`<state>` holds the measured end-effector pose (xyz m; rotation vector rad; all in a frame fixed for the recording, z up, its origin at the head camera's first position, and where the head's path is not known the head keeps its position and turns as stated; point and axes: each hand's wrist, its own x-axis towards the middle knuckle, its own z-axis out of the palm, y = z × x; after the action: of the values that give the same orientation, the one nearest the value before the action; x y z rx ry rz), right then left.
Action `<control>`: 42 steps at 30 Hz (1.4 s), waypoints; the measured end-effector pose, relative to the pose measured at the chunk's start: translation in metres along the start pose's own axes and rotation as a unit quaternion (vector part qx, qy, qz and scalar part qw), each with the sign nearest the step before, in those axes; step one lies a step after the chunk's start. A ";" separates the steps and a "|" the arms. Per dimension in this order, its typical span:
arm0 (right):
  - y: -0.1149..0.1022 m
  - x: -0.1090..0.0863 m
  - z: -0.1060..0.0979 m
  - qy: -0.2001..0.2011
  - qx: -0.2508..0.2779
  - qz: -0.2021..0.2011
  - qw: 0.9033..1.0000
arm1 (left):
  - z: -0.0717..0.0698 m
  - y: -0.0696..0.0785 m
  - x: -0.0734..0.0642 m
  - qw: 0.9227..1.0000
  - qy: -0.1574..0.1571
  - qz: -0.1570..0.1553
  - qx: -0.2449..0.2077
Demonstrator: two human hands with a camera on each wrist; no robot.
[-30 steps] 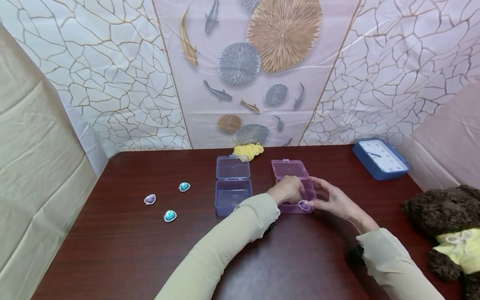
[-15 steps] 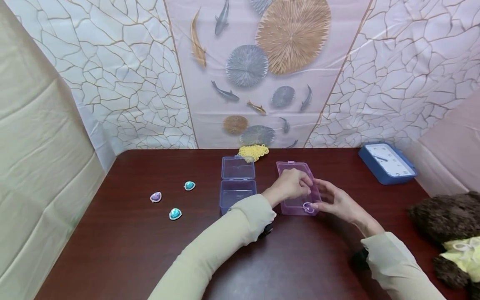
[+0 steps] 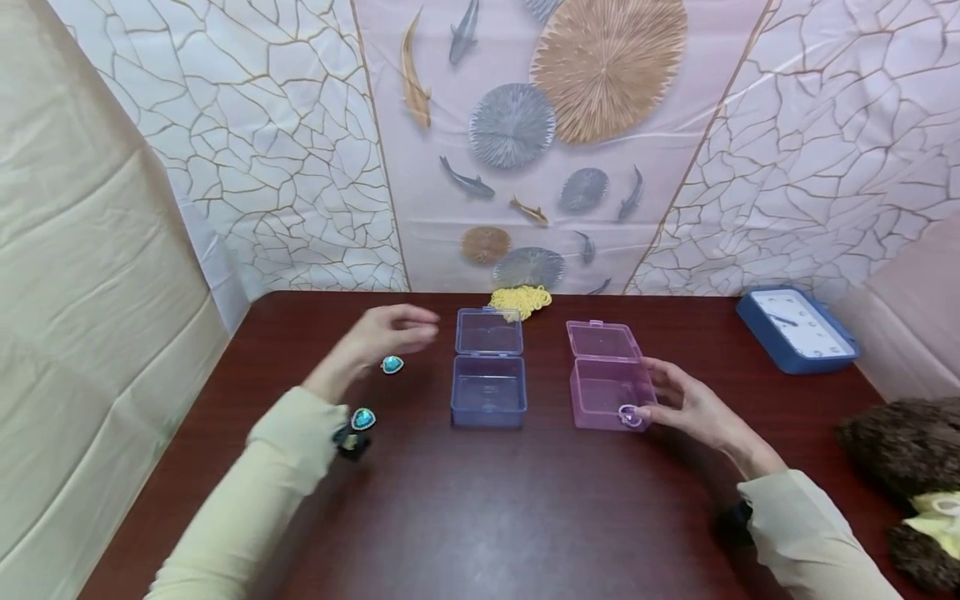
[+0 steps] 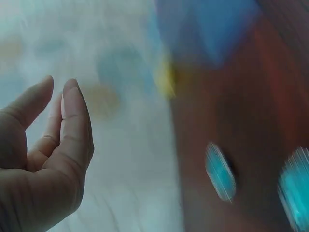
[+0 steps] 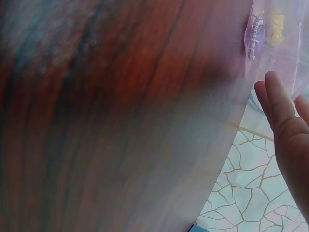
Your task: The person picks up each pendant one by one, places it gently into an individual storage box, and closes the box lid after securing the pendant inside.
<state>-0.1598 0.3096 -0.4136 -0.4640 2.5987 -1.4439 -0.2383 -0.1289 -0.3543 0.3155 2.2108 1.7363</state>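
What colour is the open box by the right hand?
Translucent pinkish purple. The box shows best in the head view.

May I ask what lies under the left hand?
Dark table shows around the left hand, with a teal gem close by in the head view; whatever the hand covers cannot be seen.

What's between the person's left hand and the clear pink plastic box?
The head view shows a clear blue plastic box, lid open, between the left hand and pink box.
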 end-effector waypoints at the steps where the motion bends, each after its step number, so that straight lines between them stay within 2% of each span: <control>1: 0.000 -0.001 -0.001 0.001 -0.002 0.002 1.000 | -0.017 -0.011 -0.006 1.000 0.014 -0.012 -0.001; 3: 0.001 -0.003 -0.002 0.002 -0.002 0.006 1.000 | -0.047 -0.032 -0.018 0.998 0.040 -0.037 0.016; 5: 0.001 -0.005 -0.003 0.003 0.000 0.007 1.000 | -0.071 -0.052 -0.029 0.996 0.059 -0.060 0.023; 7: 0.002 -0.007 -0.005 0.005 0.002 0.006 1.000 | -0.088 -0.067 -0.038 0.994 0.072 -0.079 0.026; 9: 0.003 -0.008 -0.006 0.005 0.005 0.004 1.000 | -0.098 -0.078 -0.045 0.991 0.080 -0.097 0.034; 11: 0.004 -0.009 -0.007 0.006 0.002 0.003 1.000 | -0.102 -0.086 -0.049 0.989 0.083 -0.109 0.048; 15: 0.004 -0.010 -0.009 0.008 -0.005 0.003 1.000 | -0.101 -0.092 -0.051 0.982 0.095 -0.118 0.115; 21: 0.004 -0.010 -0.008 0.003 0.002 0.017 1.000 | -0.097 -0.094 -0.049 0.963 0.107 -0.110 0.220; 25: 0.003 -0.008 -0.006 0.003 0.001 0.014 1.000 | -0.095 -0.094 -0.050 0.953 0.113 -0.108 0.258; 29: 0.001 -0.005 -0.005 0.002 -0.006 0.009 1.000 | -0.095 -0.093 -0.053 0.951 0.119 -0.109 0.265; 33: 0.000 -0.002 -0.004 -0.004 -0.002 0.016 1.000 | -0.095 -0.088 -0.056 0.954 0.127 -0.105 0.250; 35: -0.001 -0.001 -0.003 -0.006 0.000 0.021 1.000 | -0.093 -0.084 -0.055 0.960 0.135 -0.095 0.228; 39: 0.000 0.000 -0.003 -0.007 0.009 0.008 1.000 | -0.080 -0.067 -0.043 0.983 0.138 -0.041 0.115; 42: 0.001 0.000 -0.002 -0.007 0.022 -0.006 1.000 | -0.057 -0.046 -0.027 0.993 0.114 -0.006 0.017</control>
<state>-0.1609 0.3112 -0.4137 -0.4851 2.5519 -1.4917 -0.2332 -0.2007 -0.3835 0.1147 2.3948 1.8093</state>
